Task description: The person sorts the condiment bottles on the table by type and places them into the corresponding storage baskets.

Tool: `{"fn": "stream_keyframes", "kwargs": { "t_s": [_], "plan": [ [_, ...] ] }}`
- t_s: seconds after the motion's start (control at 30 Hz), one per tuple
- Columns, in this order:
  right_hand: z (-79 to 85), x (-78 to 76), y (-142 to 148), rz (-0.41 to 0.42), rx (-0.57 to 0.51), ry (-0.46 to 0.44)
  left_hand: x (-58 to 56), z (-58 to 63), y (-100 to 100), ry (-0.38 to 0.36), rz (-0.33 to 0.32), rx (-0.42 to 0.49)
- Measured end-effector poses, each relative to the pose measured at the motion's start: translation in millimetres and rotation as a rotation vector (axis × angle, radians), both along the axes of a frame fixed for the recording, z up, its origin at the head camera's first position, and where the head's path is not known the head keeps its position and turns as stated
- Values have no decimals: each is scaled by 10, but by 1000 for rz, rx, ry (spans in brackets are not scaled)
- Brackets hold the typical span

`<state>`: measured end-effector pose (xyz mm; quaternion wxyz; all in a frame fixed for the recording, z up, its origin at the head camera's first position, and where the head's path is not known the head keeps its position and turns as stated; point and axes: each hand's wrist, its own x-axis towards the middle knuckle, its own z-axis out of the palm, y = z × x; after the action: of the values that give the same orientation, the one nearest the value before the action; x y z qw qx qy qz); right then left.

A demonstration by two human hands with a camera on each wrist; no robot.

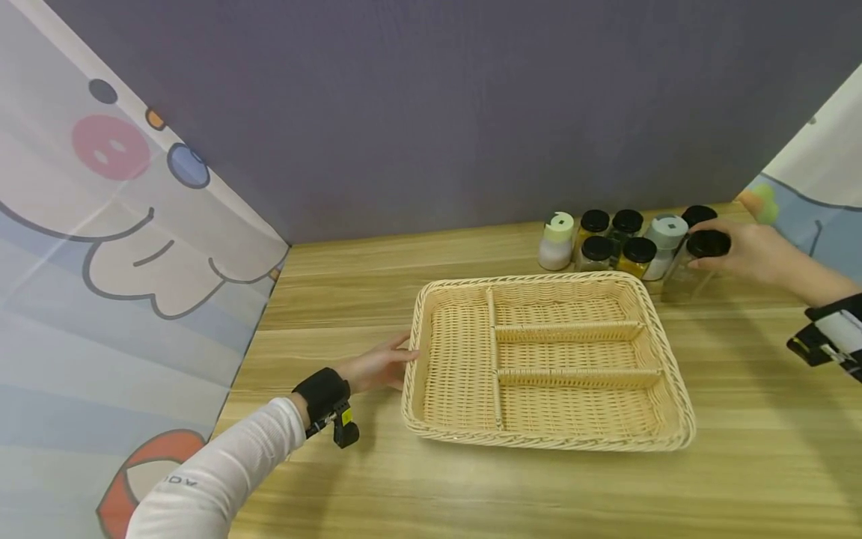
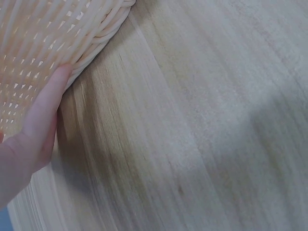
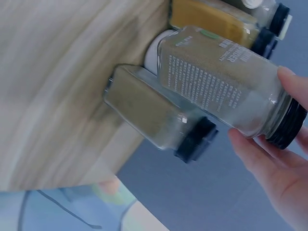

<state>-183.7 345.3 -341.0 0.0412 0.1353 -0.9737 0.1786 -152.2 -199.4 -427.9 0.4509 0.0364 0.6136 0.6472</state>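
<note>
ok so I counted everything from where I'm standing. Eight seasoning containers on one bench: six black-lidded glass jars, plus two shakers, one with a pale yellow-green top and one with a pale grey-blue top. Just the one wicker basket, and it's got three dividers (one long, two short), which makes four compartments. Also two black wristbands, one per arm, with one small camera on each, so two cameras.
</note>
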Motion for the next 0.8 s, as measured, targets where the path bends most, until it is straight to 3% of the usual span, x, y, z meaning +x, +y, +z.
{"fn": "stream_keyframes", "kwargs": {
  "t_s": [0.37, 0.63, 0.8],
  "plan": [
    [237, -23, -79, 52, 24, 31, 2, -5, -7, -6, -1, 5],
    [417, 20, -226, 43, 47, -38, 6, -4, -8, -22, 12, -3],
    [508, 42, -319, 62, 63, -35, 8, -3, -4, -28, 23, -3]
  ]
}}
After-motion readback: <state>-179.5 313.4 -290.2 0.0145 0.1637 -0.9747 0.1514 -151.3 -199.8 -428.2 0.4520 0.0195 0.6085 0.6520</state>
